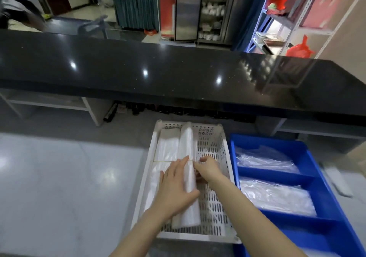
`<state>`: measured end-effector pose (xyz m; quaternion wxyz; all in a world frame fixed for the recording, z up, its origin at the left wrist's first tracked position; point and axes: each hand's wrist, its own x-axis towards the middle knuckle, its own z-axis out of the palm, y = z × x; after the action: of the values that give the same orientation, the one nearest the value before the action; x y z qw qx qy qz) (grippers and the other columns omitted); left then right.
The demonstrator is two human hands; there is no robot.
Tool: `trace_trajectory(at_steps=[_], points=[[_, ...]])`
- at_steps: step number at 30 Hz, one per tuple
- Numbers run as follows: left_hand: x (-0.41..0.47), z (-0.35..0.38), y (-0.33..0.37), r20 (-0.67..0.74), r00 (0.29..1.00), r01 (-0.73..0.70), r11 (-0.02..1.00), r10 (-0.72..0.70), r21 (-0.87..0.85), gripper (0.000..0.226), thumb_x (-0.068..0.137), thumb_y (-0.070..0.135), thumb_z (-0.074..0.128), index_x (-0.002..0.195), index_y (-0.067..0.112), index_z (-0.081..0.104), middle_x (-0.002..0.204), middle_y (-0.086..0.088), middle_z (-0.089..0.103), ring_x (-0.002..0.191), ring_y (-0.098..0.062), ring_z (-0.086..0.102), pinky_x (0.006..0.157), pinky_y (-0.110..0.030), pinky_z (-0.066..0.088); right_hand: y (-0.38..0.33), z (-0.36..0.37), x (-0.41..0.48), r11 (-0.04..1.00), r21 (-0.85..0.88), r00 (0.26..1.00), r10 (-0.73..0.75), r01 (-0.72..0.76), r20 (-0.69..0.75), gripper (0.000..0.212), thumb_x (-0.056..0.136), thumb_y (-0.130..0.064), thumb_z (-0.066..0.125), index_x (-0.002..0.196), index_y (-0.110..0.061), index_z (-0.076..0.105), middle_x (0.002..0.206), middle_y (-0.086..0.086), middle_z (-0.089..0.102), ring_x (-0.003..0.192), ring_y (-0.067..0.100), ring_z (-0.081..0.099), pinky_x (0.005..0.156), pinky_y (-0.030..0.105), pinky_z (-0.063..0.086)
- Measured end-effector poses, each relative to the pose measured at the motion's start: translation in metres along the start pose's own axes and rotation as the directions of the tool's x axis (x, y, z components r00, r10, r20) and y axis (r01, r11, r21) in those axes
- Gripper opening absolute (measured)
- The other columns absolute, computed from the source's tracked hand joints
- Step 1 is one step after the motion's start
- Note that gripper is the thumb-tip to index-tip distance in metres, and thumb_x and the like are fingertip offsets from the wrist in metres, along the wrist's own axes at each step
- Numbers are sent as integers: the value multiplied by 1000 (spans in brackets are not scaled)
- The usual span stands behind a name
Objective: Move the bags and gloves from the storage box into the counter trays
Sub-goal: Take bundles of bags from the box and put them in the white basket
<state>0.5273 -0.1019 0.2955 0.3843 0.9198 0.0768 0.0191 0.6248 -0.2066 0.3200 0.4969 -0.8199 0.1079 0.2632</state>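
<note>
White tray (pixel 221 153): has holes, sits on the counter.
Bag roll (pixel 188 177): long, clear, shiny, lying inside the white tray.
Left hand (pixel 176 185): flat and open, pressing on the roll.
Right hand (pixel 208 169): fingers curled, pinching the roll.
Blue tray (pixel 320 179): just right of the white tray, holds clear bags.

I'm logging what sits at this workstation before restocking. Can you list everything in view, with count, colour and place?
perforated tray: one, white, centre of the lower counter
bag bundles: two, clear-white, lying lengthwise in the left half of the tray
divided bin: one, blue, right of the tray, touching or nearly so
loose plastic bags: clear, in the bin's far two compartments; the nearest compartment shows none
raised countertop: one, black, glossy, across the middle
shelving rack: one, pale metal, far right, with red bags on it
left hand: flat on the right-hand bundle
right hand: fingers against that bundle's right side
</note>
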Motion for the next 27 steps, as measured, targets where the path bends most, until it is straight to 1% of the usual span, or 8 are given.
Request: trace_trajectory(at_steps=[3,6,10,16,20,22,25,27], points=[[-2,2,3,-6,1000,16,1000,-16,-14,92,65,48,54,138,60,0,155,16,20,144,-8,14,119,-52,6,-5,7,2,988,-151,999,-39,34,-33,11,93,-15,54,86,-8,59,84,11,65,77,27,64,74,38,57],[-3,3,5,-12,1000,25,1000,-25,18,88,67,49,52,140,55,3,155,16,20,144,-8,12,118,-52,4,-4,8,1,968,-215,988,-142,128,-55,21,93,-9,47,80,-13,62,82,6,66,72,20,60,64,29,49],[0,5,14,-28,999,47,999,-47,26,85,67,51,51,142,51,9,155,14,21,144,-11,15,116,-58,8,-5,-6,-6,941,-213,956,-283,262,-76,28,95,-12,47,68,-19,46,68,-2,52,57,11,45,50,24,32],[6,14,24,2,994,108,994,-108,33,88,64,54,50,143,48,12,155,8,19,145,-18,10,115,-60,1,-22,-67,-15,850,-279,876,-479,446,-59,34,90,-13,55,64,-17,34,61,-3,37,53,11,33,46,23,27],[13,13,27,115,982,138,985,-150,105,91,66,58,54,144,48,9,158,5,12,147,-24,2,113,-62,-1,-43,-99,-24,823,-279,850,-525,494,-41,37,87,-16,58,64,-17,29,60,-1,31,55,15,30,49,28,28],[14,10,28,135,978,147,983,-161,107,86,73,56,57,146,44,13,156,2,20,146,-25,6,113,-61,1,-58,-109,-30,818,-248,841,-541,519,-23,35,87,-17,58,65,-17,31,62,2,33,58,16,34,52,29,30],[18,-6,31,-24,980,186,956,-196,-225,54,92,41,50,142,34,34,140,-1,47,133,-22,39,111,-50,27,-77,-116,-40,811,-201,833,-550,550,61,29,86,-19,58,68,-17,35,70,8,38,65,21,39,57,36,35],[19,-24,40,-67,969,171,843,-237,-510,40,96,40,45,135,37,42,133,6,53,122,-15,48,99,-36,37,-87,-114,-48,806,-174,824,-556,566,110,22,85,-21,59,74,-12,42,77,12,46,70,23,48,61,38,43]])
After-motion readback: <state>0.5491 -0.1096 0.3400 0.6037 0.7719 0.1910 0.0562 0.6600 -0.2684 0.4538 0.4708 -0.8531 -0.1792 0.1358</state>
